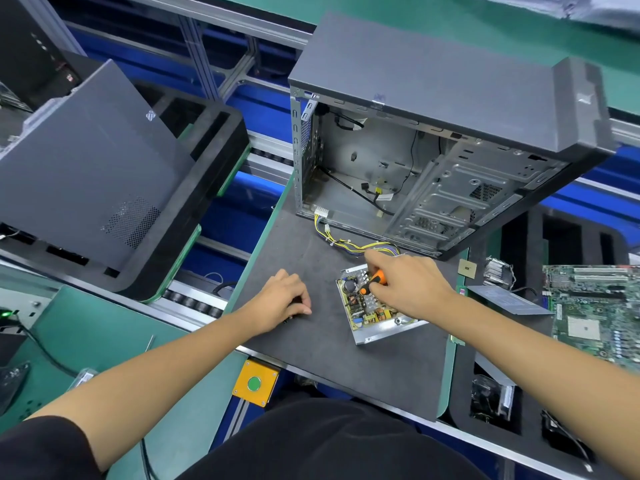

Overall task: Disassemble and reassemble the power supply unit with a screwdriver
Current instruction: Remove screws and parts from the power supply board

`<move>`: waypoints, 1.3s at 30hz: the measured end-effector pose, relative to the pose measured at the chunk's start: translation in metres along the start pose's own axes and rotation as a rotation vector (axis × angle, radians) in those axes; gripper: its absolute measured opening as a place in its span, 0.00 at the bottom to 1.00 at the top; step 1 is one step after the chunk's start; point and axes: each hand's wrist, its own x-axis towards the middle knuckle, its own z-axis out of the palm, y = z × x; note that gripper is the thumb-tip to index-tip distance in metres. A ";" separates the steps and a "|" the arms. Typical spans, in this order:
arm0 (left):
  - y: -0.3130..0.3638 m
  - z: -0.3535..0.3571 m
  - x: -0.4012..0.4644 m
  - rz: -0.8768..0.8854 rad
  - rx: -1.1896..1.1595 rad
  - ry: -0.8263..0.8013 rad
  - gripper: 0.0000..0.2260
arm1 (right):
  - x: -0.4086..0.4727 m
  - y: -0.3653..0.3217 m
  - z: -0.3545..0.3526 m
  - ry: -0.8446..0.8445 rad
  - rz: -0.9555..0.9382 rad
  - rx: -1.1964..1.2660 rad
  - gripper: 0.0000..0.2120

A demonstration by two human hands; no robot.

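Right hand point(412, 285) gripping orange screwdriver point(375, 281) over opened power supply point(372, 313), left hand point(282, 301) – perhaps pinching something – on mat point(346, 358)

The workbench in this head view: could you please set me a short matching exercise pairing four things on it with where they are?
Things:
1. screwdriver
2. computer case
3. motherboard
4. green button

Places:
A. far right of the bench
B. in the right hand, over the power supply
C. yellow box at the bench's near edge
D. behind the power supply, side open

Pairs: 1-B, 2-D, 3-A, 4-C
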 end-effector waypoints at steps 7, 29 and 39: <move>0.047 0.020 0.007 -0.137 -0.488 0.046 0.02 | -0.006 0.002 -0.005 0.049 -0.008 0.025 0.08; 0.070 0.045 0.019 -0.192 -0.593 -0.005 0.05 | -0.019 0.007 0.001 0.026 -0.051 0.020 0.07; 0.070 0.051 0.025 -0.160 -0.536 -0.015 0.05 | -0.020 0.011 0.002 0.010 -0.031 0.035 0.07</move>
